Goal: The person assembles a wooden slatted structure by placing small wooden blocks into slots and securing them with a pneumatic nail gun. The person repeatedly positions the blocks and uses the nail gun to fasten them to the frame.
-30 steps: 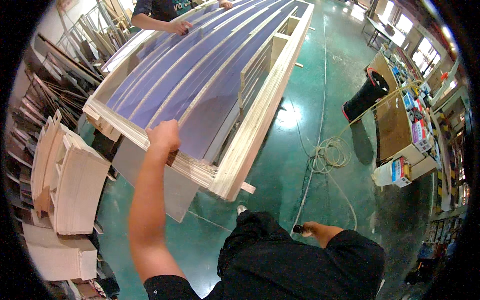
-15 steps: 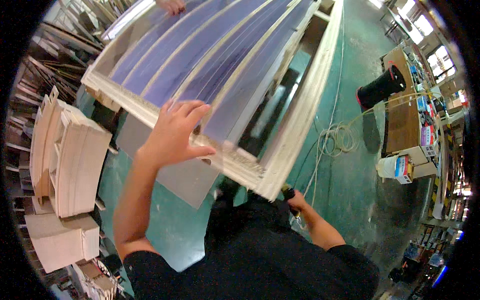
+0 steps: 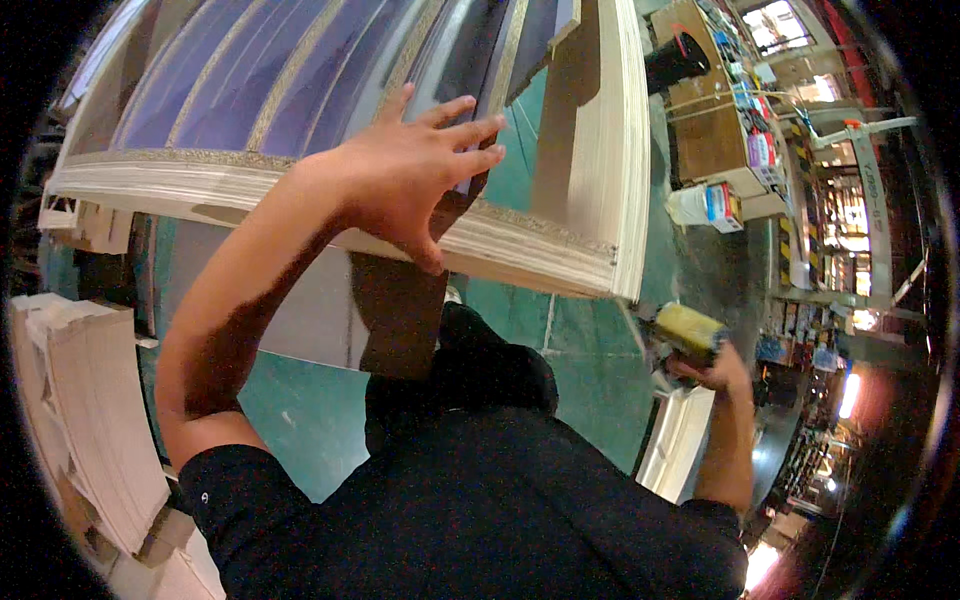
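Observation:
In front of me lies a large wooden frame (image 3: 540, 258) of layered pale board, with curved ribs and glossy purplish sheets between them. My left hand (image 3: 415, 170) is over its near rail, fingers spread and thumb along the front face; whether the palm presses on the wood I cannot tell. Off the frame's near right corner, my right hand (image 3: 715, 368) is wrapped round the handle of a nail gun (image 3: 690, 332) with a yellow body. The tool's nose points toward that corner, slightly apart from it, and is blurred.
Stacked curved plywood parts (image 3: 95, 400) stand at the left. A grey board (image 3: 270, 290) lies low beneath the frame. Right of it are a workbench (image 3: 705, 135) with boxes, a white bucket (image 3: 688, 207) and a black bin (image 3: 675, 62). Pale boards (image 3: 680, 430) are below my right hand.
My view has turned, so the frame's near rail lies more level. My right hand has swung out rightward and up with the nail gun. My left fingers have spread wider. Another person's hand has left view.

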A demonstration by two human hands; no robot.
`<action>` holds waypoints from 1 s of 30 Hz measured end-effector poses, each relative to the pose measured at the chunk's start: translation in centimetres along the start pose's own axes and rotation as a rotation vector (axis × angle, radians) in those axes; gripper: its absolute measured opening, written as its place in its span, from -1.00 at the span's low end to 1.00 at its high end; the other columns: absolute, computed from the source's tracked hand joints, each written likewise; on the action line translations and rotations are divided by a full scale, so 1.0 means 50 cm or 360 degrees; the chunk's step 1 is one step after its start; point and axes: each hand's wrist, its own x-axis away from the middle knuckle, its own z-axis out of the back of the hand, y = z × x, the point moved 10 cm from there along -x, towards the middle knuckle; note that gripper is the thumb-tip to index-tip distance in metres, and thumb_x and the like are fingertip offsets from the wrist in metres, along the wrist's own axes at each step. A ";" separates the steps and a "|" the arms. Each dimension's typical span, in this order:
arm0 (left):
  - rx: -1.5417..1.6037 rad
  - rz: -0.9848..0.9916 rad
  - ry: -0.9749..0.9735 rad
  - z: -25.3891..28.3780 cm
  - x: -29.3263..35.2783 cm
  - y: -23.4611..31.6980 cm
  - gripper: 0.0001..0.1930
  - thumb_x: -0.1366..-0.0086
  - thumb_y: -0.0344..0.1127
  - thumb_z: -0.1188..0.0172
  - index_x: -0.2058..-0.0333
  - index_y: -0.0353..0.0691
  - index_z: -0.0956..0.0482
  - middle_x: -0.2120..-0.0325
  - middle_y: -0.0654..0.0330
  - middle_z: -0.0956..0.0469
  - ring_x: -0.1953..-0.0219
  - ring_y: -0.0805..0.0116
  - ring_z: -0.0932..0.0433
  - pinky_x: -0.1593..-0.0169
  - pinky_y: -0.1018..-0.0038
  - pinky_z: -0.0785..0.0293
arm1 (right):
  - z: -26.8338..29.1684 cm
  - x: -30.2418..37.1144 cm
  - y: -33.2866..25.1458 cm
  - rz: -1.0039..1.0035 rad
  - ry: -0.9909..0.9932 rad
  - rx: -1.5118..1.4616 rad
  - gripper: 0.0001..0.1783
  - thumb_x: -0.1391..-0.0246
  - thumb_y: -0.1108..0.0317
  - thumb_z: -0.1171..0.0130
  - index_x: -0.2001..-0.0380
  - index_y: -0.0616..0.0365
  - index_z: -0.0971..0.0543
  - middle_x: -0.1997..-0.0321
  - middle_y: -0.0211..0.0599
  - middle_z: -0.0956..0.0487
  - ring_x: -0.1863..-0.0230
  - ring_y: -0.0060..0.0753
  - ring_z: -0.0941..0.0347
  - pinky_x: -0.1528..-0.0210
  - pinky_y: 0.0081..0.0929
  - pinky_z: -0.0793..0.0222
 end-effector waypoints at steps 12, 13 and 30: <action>0.0158 0.0008 0.0100 -0.010 0.037 -0.031 0.26 0.31 0.29 -0.58 -0.39 -0.10 -0.24 -0.47 0.18 -0.08 -0.38 0.13 -0.31 -0.35 -0.51 0.27 | -0.067 -0.089 -0.558 0.0341 -0.0301 0.0949 -0.17 0.22 0.43 -0.52 -0.21 0.12 -0.44 -0.16 -0.17 -0.55 -0.24 -0.24 -0.45 -0.35 -0.29 -0.31; 0.0154 0.0013 0.0102 -0.011 0.038 -0.034 0.26 0.31 0.30 -0.57 -0.39 -0.09 -0.25 -0.47 0.19 -0.09 -0.37 0.13 -0.33 -0.35 -0.52 0.27 | -0.111 -0.104 -0.603 0.0624 -0.0394 0.1221 -0.21 0.18 0.41 -0.50 -0.20 0.11 -0.44 -0.16 -0.16 -0.55 -0.21 -0.23 -0.46 -0.32 -0.28 -0.33; 0.0075 0.0013 0.0318 -0.019 0.039 -0.035 0.18 0.30 0.23 -0.54 -0.37 -0.01 -0.30 -0.44 0.22 -0.19 -0.15 0.01 -0.57 -0.38 -0.47 0.20 | -0.237 -0.266 -0.624 0.0266 -0.0599 0.1148 -0.15 0.16 0.12 -0.57 -0.20 0.09 -0.41 -0.08 -0.16 -0.58 -0.08 -0.18 -0.53 -0.19 -0.34 -0.41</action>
